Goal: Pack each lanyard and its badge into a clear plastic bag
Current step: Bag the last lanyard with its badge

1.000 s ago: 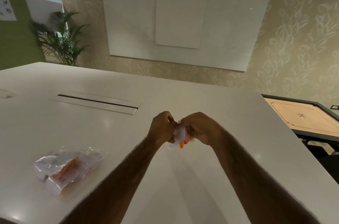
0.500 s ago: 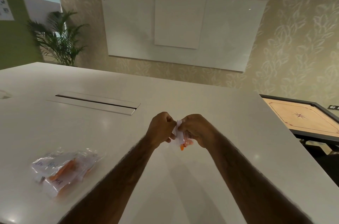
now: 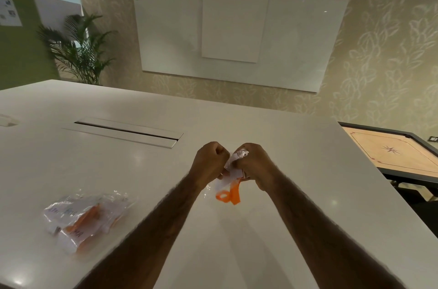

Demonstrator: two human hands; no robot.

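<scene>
Both forearms reach out over the white tabletop [image 3: 260, 241], wrists close together. The left hand [image 3: 209, 164] is curled into a fist, knuckles up, pinching the edge of a white badge [image 3: 233, 171]; the right hand [image 3: 257, 163] curls round its other side, fingers folded in. An orange lanyard [image 3: 228, 195] loops down from between the two hands, hanging just above the tabletop. Off to the left lies a clear plastic bag [image 3: 87, 216] already holding badges and orange straps. Farther back a long slot [image 3: 125, 131] is set into the tabletop, and a whiteboard [image 3: 170, 35] hangs on the wall
</scene>
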